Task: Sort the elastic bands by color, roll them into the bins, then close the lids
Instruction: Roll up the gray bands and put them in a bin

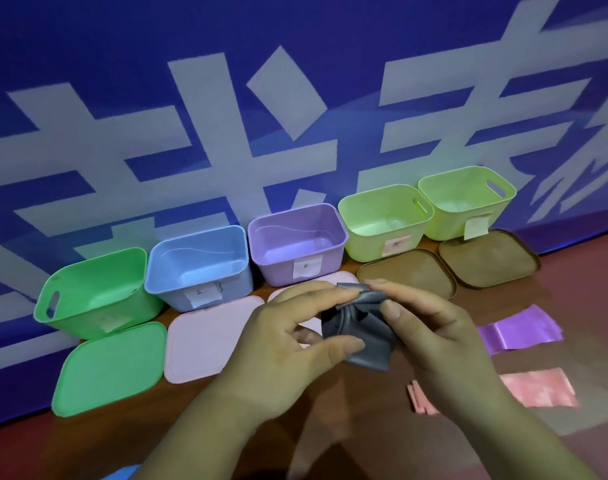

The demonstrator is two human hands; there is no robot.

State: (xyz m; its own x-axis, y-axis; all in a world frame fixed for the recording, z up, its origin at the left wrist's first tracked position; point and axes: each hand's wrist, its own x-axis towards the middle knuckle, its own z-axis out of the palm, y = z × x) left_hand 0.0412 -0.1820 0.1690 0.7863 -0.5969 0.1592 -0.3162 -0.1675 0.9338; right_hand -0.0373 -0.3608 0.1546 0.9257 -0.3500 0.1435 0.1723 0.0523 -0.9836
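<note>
A crumpled grey elastic band (pixel 358 327) hangs above the table, pinched between both hands. My left hand (pixel 288 341) grips its left side with thumb and fingers. My right hand (pixel 430 327) pinches its upper right corner. Behind stand several open bins in a row: green (pixel 98 289), blue (pixel 198 268), purple (pixel 295 244) and two lime ones (pixel 382 220) (pixel 465 202). A purple band (pixel 520 330) and a pink band (pixel 538 386) lie flat on the table at the right.
Lids lie in front of the bins: a green lid (pixel 112 368), a pale pink lid (pixel 205 337), another pale one partly hidden by my hands, and two brown lids (pixel 410 275) (pixel 486 258). A blue banner wall (pixel 295 116) rises right behind the bins.
</note>
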